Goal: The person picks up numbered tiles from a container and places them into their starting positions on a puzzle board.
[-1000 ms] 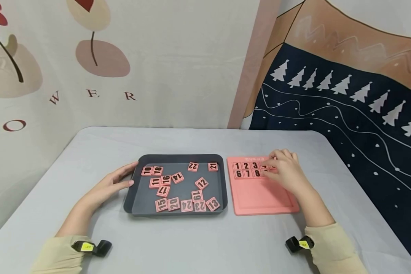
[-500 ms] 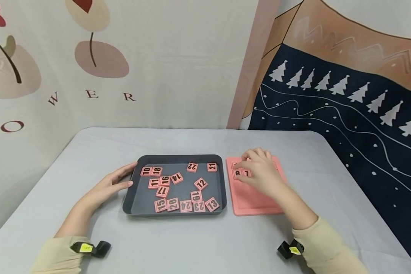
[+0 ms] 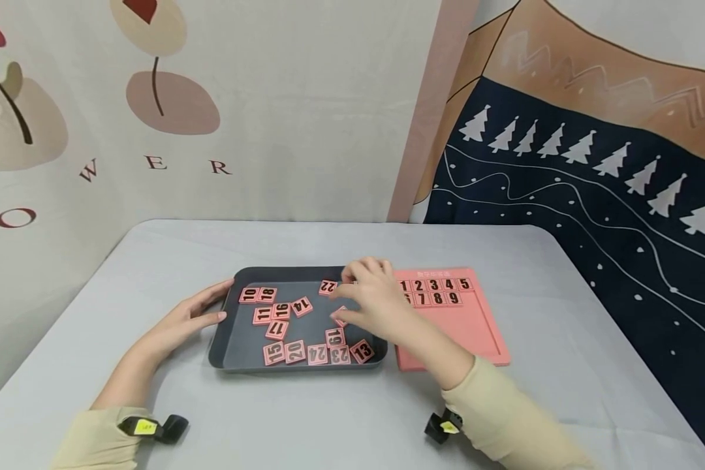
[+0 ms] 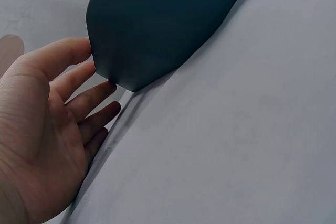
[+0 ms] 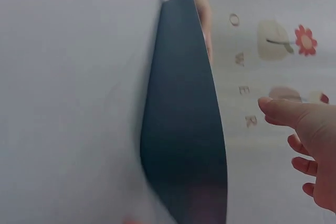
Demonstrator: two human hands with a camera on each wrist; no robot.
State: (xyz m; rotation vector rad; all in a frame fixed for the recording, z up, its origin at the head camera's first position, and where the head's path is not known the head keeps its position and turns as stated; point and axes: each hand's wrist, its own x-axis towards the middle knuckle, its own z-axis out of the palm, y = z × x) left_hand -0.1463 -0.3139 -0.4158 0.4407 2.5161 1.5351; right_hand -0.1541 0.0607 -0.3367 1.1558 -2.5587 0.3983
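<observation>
A dark grey tray (image 3: 294, 368) holds loose pink number tiles, among them the 10 tile (image 3: 249, 295) and the 13 tile (image 3: 361, 351). My left hand (image 3: 182, 316) touches the tray's left end with fingers extended; the left wrist view shows its thumb against the tray wall (image 4: 152, 24). Over the tray's right part hovers my right hand (image 3: 376, 297), thumb and fingers apart, nothing seen between them in the right wrist view. Its fingertips are near the 12 tile (image 3: 341, 317), which they partly hide. The 21 tile is hidden behind the hand.
Right of the tray lies a pink board (image 3: 476, 326) with tiles 1 to 5 in its top row and 6 to 9 below. My right forearm crosses its near left part. A white cloth (image 3: 282, 418) covers the table, and printed curtains (image 3: 305, 130) hang behind.
My right hand has travelled left from the board to above the tray, uncovering tiles 4, 5 and 9 on the board. My left hand stays at the tray's left end.
</observation>
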